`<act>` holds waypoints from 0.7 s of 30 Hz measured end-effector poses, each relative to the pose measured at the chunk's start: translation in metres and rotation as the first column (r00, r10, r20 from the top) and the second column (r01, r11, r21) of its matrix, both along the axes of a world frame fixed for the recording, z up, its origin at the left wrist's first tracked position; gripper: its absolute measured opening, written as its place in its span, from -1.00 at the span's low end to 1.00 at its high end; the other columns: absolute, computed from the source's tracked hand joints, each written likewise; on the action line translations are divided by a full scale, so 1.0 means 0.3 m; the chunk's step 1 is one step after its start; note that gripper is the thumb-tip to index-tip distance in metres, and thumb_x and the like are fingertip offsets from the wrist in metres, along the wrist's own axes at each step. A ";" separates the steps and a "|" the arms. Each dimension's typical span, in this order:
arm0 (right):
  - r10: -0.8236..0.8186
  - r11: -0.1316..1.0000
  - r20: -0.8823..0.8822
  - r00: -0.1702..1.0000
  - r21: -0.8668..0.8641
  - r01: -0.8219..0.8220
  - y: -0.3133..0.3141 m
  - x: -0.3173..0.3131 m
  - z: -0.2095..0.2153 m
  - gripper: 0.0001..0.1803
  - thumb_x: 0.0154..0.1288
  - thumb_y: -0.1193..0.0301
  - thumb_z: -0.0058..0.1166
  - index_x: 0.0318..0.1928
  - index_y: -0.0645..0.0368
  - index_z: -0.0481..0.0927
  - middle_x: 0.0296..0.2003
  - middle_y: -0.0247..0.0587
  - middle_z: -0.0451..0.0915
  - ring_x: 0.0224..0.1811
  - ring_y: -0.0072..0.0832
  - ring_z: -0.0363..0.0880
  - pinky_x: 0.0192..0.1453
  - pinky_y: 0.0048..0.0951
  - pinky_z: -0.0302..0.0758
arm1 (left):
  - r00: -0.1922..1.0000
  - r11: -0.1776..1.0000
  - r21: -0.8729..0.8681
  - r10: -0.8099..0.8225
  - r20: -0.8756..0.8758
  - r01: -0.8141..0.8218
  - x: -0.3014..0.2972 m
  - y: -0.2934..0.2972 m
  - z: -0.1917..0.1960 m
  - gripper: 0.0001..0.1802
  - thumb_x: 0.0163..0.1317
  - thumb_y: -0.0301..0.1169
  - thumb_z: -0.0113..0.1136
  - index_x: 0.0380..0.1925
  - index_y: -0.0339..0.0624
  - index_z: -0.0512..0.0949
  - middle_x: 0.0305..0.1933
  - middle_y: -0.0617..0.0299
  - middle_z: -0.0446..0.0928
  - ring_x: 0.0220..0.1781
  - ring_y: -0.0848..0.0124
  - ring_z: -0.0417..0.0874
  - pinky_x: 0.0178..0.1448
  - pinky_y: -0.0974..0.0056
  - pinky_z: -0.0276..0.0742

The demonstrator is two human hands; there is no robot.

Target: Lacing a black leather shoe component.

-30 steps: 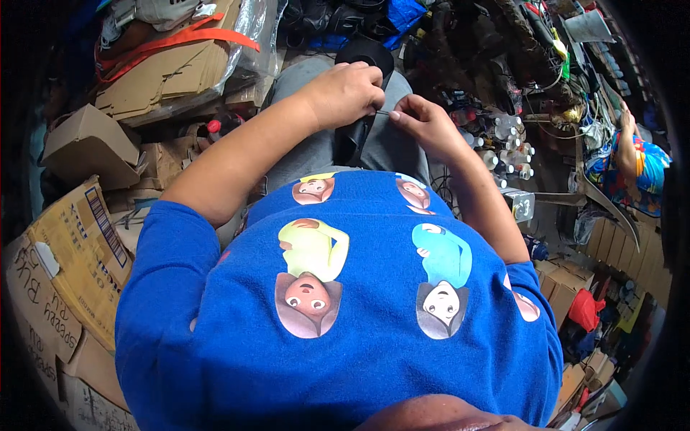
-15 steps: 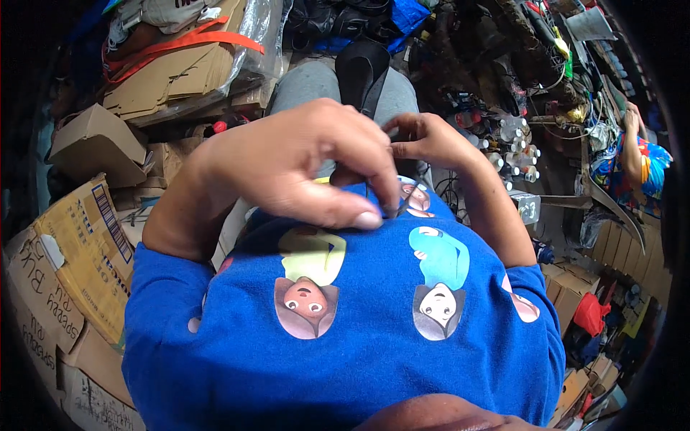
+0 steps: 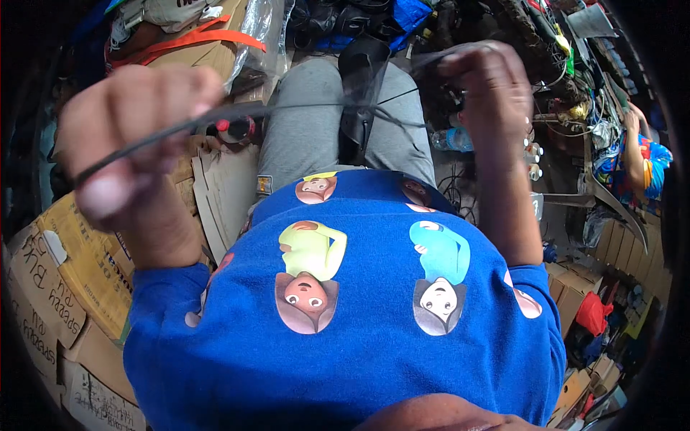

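Observation:
My left hand (image 3: 136, 136), blurred by motion, is closed on one end of a thin black cord (image 3: 302, 106), raised to the left of my knees. My right hand (image 3: 496, 93) is up on the right, fingers curled round another length of the cord, also smeared. Between the hands the cord runs taut, crossing in front of my thighs, with loose strands near the middle. Upright between my grey-trousered legs is a black, shiny curved piece (image 3: 357, 68); the cord crosses just over it. Its kind is not clear.
Cardboard boxes (image 3: 86, 266) are stacked at my left, below flattened cardboard with an orange strap (image 3: 237, 37). Plastic bottles (image 3: 454, 139) stand on the right. Another person (image 3: 647, 161) in bright clothing is at the far right. Dark bags (image 3: 341, 21) lie ahead.
My hands were close together over my lap and have moved wide apart, left hand to the left, right hand up and right. The cord is now stretched between them.

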State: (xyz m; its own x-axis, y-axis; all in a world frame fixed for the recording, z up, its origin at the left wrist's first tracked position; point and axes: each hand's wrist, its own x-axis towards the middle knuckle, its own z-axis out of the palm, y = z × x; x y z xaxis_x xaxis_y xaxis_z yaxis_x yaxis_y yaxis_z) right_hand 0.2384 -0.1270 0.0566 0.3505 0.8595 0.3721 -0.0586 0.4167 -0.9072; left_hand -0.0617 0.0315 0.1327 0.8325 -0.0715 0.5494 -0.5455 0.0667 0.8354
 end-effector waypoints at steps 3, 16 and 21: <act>0.116 0.970 -0.111 0.987 0.227 -0.088 -0.046 0.152 0.118 -0.71 0.45 0.30 -0.19 -0.06 0.25 0.47 -0.24 -0.10 0.53 -0.21 -0.39 0.53 0.06 -0.26 0.44 | 0.957 0.932 -0.248 0.286 0.058 -0.263 -0.085 -0.007 0.029 -0.79 -0.13 -0.03 0.49 -0.53 0.40 0.61 -0.54 0.66 0.31 -0.42 0.68 0.30 -0.06 0.40 0.10; -0.377 0.876 -0.371 0.849 -0.441 0.196 -0.499 0.473 -0.146 -0.71 0.21 0.33 -0.04 -0.13 0.23 0.53 -0.38 -0.35 0.47 -0.30 -0.51 0.38 0.08 -0.36 0.35 | -0.040 0.167 0.465 0.914 -0.403 -0.869 -0.401 0.122 -0.395 -0.71 0.14 -0.37 0.26 -0.60 -0.12 0.34 -0.47 0.33 0.28 -0.41 0.49 0.26 -0.26 0.36 0.22; 0.155 0.407 0.704 0.693 -0.684 0.605 -0.521 0.458 -0.348 -0.65 0.15 0.43 0.04 -0.02 0.12 0.61 -0.15 -0.20 0.56 -0.01 -0.38 0.49 0.11 -0.44 0.37 | -0.191 -0.394 0.812 0.919 0.345 -0.431 -0.214 0.050 -0.422 -0.74 0.02 -0.40 0.35 -0.28 -0.22 0.57 -0.31 0.16 0.52 -0.18 0.34 0.57 0.00 0.31 0.44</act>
State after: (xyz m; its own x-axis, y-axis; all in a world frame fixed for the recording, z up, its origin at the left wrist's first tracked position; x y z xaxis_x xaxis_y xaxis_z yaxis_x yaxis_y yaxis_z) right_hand 0.3758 -0.2833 -0.0477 0.6166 0.7391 -0.2713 0.5677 -0.6561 -0.4972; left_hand -0.1259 0.0464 0.0062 0.3560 0.7969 0.4880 0.8124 -0.5220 0.2599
